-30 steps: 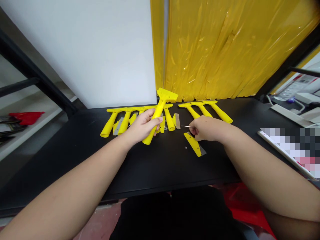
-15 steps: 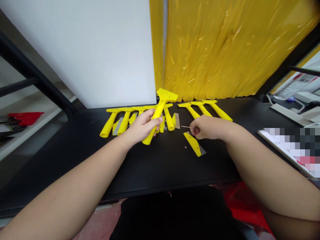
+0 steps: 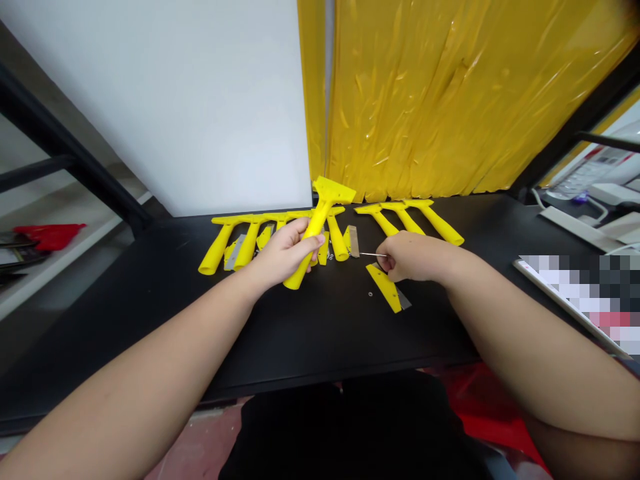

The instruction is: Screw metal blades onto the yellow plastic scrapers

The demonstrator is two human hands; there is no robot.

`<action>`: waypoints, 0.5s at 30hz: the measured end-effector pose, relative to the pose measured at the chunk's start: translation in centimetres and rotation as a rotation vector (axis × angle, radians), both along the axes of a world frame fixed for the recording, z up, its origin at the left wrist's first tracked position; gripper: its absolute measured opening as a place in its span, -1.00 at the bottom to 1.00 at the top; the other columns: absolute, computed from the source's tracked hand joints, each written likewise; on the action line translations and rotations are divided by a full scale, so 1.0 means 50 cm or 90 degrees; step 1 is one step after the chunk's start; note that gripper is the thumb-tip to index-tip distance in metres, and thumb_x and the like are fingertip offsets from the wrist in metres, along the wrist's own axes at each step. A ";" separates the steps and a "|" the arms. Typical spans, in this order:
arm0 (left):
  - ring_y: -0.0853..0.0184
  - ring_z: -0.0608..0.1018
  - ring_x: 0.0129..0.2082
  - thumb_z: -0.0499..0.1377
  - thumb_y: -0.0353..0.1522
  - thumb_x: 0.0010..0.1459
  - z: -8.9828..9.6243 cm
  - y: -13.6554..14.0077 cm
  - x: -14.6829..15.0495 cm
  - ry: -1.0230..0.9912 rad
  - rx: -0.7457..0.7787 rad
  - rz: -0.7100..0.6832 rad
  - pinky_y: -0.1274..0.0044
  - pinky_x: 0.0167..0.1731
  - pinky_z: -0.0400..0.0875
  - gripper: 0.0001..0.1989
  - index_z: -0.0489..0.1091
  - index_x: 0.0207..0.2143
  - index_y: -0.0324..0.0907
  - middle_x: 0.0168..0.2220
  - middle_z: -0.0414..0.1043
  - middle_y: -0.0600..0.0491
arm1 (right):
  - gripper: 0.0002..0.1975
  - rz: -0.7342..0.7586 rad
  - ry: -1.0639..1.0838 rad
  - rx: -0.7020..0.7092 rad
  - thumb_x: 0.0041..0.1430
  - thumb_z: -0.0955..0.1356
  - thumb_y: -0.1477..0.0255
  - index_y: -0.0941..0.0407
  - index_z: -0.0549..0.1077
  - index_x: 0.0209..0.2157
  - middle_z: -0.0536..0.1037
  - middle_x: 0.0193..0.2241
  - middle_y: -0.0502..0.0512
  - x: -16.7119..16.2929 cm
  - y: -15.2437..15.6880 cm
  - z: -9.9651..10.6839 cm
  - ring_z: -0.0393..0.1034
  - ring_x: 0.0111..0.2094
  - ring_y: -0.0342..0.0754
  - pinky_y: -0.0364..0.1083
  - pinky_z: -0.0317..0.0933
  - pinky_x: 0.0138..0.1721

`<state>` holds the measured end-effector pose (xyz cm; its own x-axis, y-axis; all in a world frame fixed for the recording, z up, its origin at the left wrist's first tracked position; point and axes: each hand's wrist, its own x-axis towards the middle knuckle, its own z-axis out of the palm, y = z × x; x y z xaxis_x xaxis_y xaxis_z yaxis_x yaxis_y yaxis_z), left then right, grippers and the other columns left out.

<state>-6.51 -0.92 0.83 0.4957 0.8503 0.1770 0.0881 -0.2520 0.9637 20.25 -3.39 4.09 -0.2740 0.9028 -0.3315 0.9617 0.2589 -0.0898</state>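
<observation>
My left hand (image 3: pixel 284 252) is closed round the handle of a yellow plastic scraper (image 3: pixel 323 207), its wide head tilted up and away from me. In my closed right hand (image 3: pixel 407 257) is a thin screwdriver (image 3: pixel 371 254); its metal shaft points left, and the fingers hide its handle. Just below that hand, a yellow cover plate (image 3: pixel 384 288) lies on the table with a grey blade (image 3: pixel 403 301) sticking out from under it. A tiny ring (image 3: pixel 371 294), perhaps a nut or washer, lies beside the plate.
Several yellow scrapers (image 3: pixel 215 250) line the back of the black table (image 3: pixel 320 333), with blades (image 3: pixel 354 241) and cover plates among them. More scrapers (image 3: pixel 443 223) lie behind my right hand. A white panel (image 3: pixel 200 100) and yellow plastic sheeting (image 3: pixel 425 100) stand behind.
My right hand has shifted slightly left, and more of the screwdriver's shaft shows, turned a little. My left hand and its scraper have stayed put.
</observation>
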 end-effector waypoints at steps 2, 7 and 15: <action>0.44 0.47 -0.56 0.29 -0.24 0.28 0.000 0.000 0.000 0.001 0.000 0.001 0.61 -0.59 0.51 -0.76 0.32 -0.27 -0.17 -0.50 0.36 0.15 | -0.83 -0.001 0.004 -0.004 -0.06 0.44 0.63 0.05 0.55 -0.46 0.60 -0.39 0.01 -0.001 -0.001 0.000 0.45 -0.40 -0.04 -0.09 0.17 -0.42; 0.44 0.48 -0.55 0.27 -0.25 0.29 0.000 -0.001 0.000 0.008 -0.003 0.006 0.61 -0.59 0.51 -0.78 0.32 -0.27 -0.17 -0.49 0.36 0.15 | -0.87 0.009 0.020 -0.006 -0.04 0.44 0.59 0.05 0.53 -0.47 0.58 -0.40 0.01 0.008 0.004 -0.001 0.43 -0.40 -0.04 -0.09 0.18 -0.42; 0.45 0.47 -0.56 0.26 -0.26 0.30 -0.003 0.001 0.000 -0.001 0.005 0.002 0.61 -0.59 0.50 -0.79 0.31 -0.27 -0.16 -0.50 0.37 0.16 | -0.90 0.064 0.271 -0.033 -0.02 0.44 0.57 0.08 0.50 -0.45 0.56 -0.44 -0.03 0.030 -0.001 0.010 0.40 -0.41 -0.10 -0.12 0.25 -0.36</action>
